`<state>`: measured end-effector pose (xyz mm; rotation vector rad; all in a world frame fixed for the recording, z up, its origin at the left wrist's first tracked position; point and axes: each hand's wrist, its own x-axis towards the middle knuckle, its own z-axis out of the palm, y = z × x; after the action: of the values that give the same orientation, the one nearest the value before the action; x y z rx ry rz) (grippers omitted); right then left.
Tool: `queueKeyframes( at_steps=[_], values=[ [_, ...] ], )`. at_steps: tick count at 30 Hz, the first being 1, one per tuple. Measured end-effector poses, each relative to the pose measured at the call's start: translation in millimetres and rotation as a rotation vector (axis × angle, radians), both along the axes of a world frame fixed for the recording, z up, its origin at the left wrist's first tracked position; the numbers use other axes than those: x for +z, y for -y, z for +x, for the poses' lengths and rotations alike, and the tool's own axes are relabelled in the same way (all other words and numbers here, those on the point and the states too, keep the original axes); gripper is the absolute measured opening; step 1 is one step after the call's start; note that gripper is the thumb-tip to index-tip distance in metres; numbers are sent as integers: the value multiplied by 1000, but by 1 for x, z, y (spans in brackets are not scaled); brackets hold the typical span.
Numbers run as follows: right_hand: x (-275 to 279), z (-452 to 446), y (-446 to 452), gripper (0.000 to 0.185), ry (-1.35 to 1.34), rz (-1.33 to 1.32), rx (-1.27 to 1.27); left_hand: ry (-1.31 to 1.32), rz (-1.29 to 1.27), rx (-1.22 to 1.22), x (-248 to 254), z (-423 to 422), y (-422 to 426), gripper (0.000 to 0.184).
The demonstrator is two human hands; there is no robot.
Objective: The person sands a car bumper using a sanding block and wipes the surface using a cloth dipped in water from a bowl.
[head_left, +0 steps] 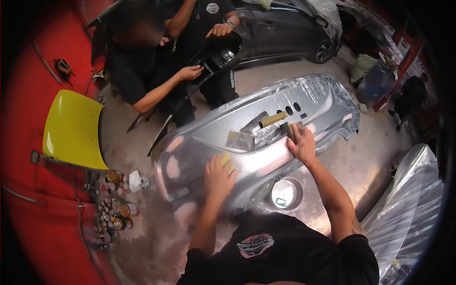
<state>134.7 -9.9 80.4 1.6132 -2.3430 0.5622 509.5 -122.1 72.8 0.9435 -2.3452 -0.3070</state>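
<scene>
Both hands (220, 179) on bumper (260, 160) (patchy silver).

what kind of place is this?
Likely an auto body repair shop: a silver car panel with pale patches, a dark car partly draped in clear plastic, and a cluster of cans.

Both forearms (329, 189) bare, reaching forward. Left hand (219, 178) palm down, fingers bent; right hand (302, 144) farther out, palm down, fingers bent, thumb angled left.
</scene>
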Motion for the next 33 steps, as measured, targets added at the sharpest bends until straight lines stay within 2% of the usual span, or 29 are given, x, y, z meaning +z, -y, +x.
queueKeyframes(
  at_steps=[9, 33],
  values=[
    [-3, 0, 0, 72, -17, -31, 10, -85, -114, 101, -25, -12, 2, 34],
    [-5, -2, 3, 72, -41, -49, 24, -152, -137, 130, -26, -17, 2, 33]
  ],
)
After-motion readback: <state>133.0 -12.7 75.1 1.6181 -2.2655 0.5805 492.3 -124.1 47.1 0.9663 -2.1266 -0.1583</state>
